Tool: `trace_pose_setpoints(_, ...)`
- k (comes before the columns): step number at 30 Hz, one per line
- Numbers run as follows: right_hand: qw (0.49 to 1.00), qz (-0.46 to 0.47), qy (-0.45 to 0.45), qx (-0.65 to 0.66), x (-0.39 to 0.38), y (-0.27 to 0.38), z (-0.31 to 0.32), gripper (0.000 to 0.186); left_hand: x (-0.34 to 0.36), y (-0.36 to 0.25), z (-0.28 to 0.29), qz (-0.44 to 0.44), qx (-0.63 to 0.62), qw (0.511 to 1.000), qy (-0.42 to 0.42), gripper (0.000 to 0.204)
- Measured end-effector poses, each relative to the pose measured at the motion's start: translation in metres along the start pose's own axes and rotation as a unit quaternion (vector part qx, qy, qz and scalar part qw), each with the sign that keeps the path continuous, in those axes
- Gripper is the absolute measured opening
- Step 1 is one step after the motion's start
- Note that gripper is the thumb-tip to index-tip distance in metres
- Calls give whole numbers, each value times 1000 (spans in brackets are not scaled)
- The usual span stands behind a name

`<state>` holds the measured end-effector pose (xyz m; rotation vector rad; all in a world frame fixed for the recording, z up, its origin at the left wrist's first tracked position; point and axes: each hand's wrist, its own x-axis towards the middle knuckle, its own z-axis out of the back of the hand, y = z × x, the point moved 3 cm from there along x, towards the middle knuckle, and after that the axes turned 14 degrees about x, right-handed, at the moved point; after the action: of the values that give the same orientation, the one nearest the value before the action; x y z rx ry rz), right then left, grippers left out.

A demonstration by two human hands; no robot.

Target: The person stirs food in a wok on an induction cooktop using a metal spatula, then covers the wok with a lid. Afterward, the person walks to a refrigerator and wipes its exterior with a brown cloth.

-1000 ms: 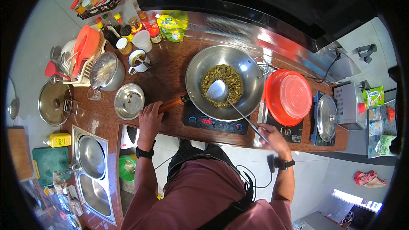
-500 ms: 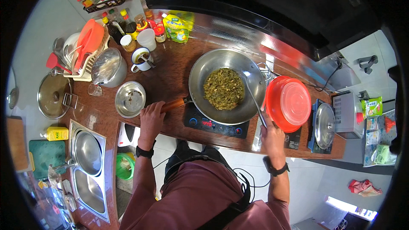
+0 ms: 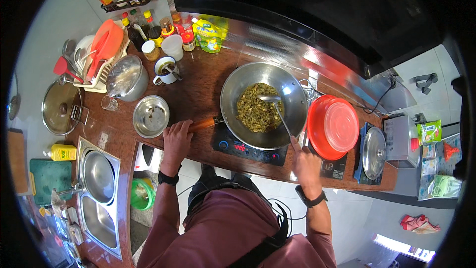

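Observation:
My left hand point(image 3: 176, 138) is closed on the wooden handle point(image 3: 204, 123) of a steel wok point(image 3: 233, 89), which sits on a black induction cooker point(image 3: 248, 151). Chopped olive-brown food point(image 3: 255, 112) lies in the middle of the wok. My right hand point(image 3: 306, 165) is closed round the handle of a long metal spatula point(image 3: 284, 121), whose head rests on the upper right part of the food. Left of the wok are a small steel bowl point(image 3: 150, 116) and an enamel mug with a spoon point(image 3: 165, 70).
Red covered basins point(image 3: 332, 126) and a lidded second cooker point(image 3: 373, 152) sit to the right. Condiment bottles point(image 3: 153, 32), a dish rack point(image 3: 104, 59) and a pot point(image 3: 128, 78) crowd the back left. A double sink point(image 3: 100, 218) is at lower left; a dark hood point(image 3: 307, 10) overhangs the back.
My right hand has shifted left with the spatula, whose head moved from the lower middle of the food to its upper right. My left hand stays on the handle; the whole view has shifted slightly.

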<state>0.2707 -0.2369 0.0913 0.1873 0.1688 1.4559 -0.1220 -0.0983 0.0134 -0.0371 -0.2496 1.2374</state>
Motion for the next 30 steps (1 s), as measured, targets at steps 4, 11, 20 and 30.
trace_pose_setpoints(4,1000,-1,-18,12,7,1,5,68,0,1,0,-3,2,1000,-11,44)
trace_pose_setpoints(11,1000,-14,-1,0,31,21,-11,77,0,1,0,-1,-3,1000,-11,44)
trace_pose_setpoints(20,795,-219,89,559,-4,-18,-12,47,-2,0,1,6,-24,1000,-4,48)
trace_pose_setpoints(30,612,-345,117,702,-13,-38,-30,46,0,0,-2,8,-10,1000,-8,41)
